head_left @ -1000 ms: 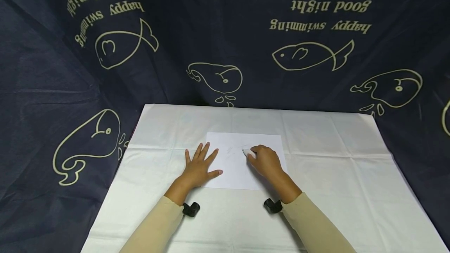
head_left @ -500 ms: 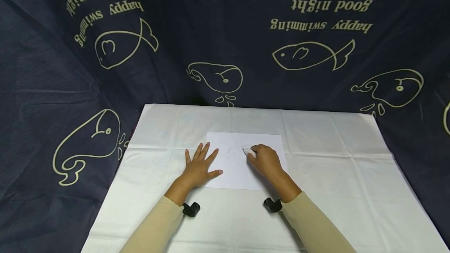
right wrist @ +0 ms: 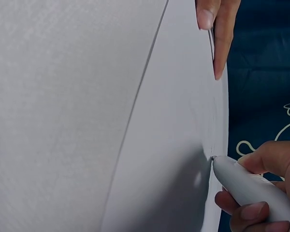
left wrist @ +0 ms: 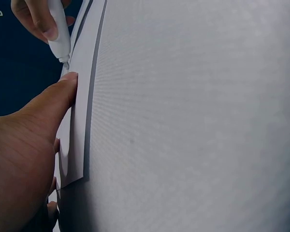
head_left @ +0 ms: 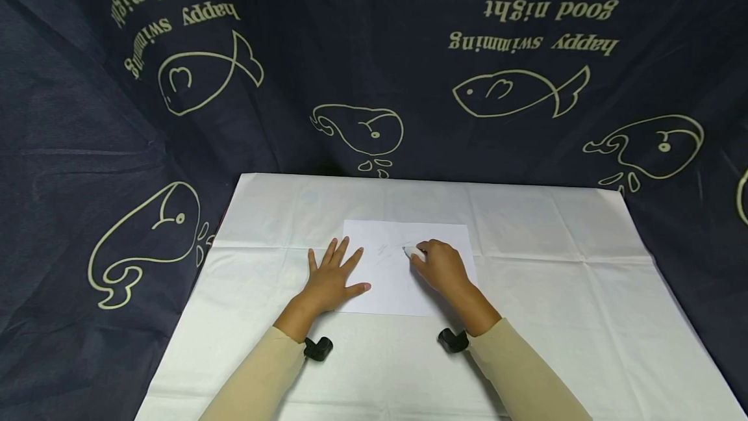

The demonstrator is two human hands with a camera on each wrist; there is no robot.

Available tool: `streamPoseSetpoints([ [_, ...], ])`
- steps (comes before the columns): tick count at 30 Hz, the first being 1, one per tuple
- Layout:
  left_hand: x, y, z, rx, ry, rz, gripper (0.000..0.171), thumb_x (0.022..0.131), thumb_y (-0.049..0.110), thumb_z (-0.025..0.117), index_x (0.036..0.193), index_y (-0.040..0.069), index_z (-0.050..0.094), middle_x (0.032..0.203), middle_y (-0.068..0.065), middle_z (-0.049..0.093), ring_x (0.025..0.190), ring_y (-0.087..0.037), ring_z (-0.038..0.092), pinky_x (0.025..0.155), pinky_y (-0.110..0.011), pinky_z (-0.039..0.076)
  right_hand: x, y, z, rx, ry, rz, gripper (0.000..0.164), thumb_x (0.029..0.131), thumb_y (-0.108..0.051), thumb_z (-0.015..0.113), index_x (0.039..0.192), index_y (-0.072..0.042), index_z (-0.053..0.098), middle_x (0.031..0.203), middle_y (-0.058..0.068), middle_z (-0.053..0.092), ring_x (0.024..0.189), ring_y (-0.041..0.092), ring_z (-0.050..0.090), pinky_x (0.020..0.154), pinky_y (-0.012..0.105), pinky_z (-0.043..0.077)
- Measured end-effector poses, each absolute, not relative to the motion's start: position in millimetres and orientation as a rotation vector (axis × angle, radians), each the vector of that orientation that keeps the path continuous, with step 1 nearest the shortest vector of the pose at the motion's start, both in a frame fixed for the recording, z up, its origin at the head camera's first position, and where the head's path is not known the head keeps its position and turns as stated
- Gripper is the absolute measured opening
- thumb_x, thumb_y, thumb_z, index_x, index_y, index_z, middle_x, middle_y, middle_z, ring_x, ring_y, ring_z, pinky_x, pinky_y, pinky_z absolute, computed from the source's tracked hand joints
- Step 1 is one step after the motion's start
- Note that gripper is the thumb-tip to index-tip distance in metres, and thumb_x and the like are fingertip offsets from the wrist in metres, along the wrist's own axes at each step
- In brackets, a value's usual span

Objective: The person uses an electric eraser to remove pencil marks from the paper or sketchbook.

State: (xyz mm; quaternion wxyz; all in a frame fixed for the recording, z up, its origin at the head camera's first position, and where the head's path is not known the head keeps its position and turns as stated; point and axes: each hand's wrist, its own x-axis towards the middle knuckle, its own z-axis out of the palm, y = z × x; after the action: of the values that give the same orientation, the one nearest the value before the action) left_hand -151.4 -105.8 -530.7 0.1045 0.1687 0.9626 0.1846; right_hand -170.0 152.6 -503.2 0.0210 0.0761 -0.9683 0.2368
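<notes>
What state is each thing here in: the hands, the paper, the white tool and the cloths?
Tablecloth: spread out, creased.
Paper: lying on the tablecloth, faintly marked.
White tool: tilted, tip at the paper; contact unclear.
Left hand: fingers spread, across the paper's left edge.
Right hand: gripping the white tool.
Dark cloth: wrinkled, beyond the tablecloth.

The head camera is looking forward and down from high up, seeing the worktop (head_left: 555, 323) and dark cloth (head_left: 374, 38). From each wrist, a camera is peeking low and close across the paper (head_left: 386, 288), tipped sideways; both are catching the pen (right wrist: 249, 186), left hand (head_left: 324, 284) and right hand (head_left: 442, 269).
</notes>
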Motion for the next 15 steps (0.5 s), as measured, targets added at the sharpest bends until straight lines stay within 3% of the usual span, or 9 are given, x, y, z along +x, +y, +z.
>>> streamPoseSetpoints([
  [15, -151.0, -106.2, -530.6, 0.506, 2.836, 0.548, 0.082, 0.094, 0.062, 0.059, 0.161, 0.026, 0.03, 0.172, -0.011, 0.007, 0.159, -0.037, -0.001, 0.116, -0.077, -0.006, -171.2, 153.1, -503.7, 0.257, -2.99, 0.754, 0.032, 0.092, -0.021, 0.071, 0.113, 0.003, 0.074, 0.104, 0.021, 0.075, 0.097, 0.038, 0.072, 0.085, 0.049, 0.057],
])
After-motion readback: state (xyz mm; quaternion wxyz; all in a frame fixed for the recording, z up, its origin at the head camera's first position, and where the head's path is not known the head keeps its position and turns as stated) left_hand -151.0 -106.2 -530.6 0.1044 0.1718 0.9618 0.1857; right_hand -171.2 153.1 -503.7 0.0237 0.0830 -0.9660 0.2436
